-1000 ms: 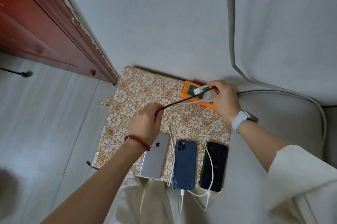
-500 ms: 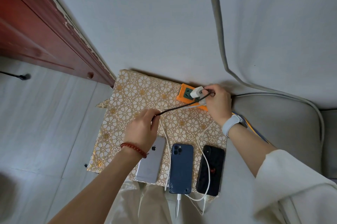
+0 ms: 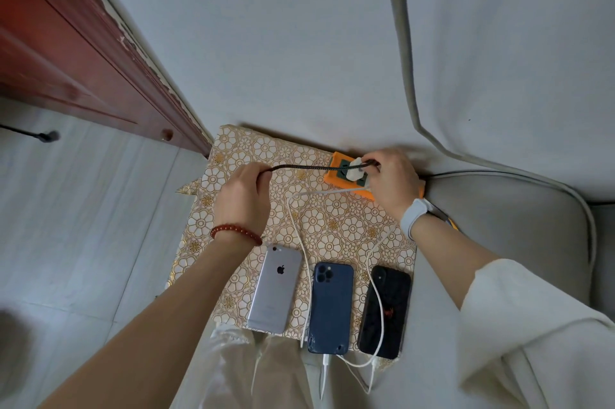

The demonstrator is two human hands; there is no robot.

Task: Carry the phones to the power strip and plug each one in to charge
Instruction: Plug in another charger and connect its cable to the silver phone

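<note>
Three phones lie face down in a row on a floral-patterned table (image 3: 253,155): a silver phone (image 3: 274,289) at left, a blue phone (image 3: 331,307) in the middle, a black phone (image 3: 384,310) at right. White cables (image 3: 377,295) run to the blue and black phones. An orange power strip (image 3: 336,177) lies at the table's far edge. My right hand (image 3: 391,184) pinches a white charger plug (image 3: 355,169) on the strip. My left hand (image 3: 244,197) grips a black braided cable (image 3: 299,167) stretched taut from that plug.
A dark red wooden cabinet (image 3: 76,52) stands at the left against the white wall. A grey cushioned seat (image 3: 519,225) adjoins the table's right side, with a grey curtain (image 3: 499,59) above it. Pale floor lies to the left.
My left hand has risen and moved farther from me, pulling the black cable level. My right hand has shifted the white plug down onto the strip's socket.
</note>
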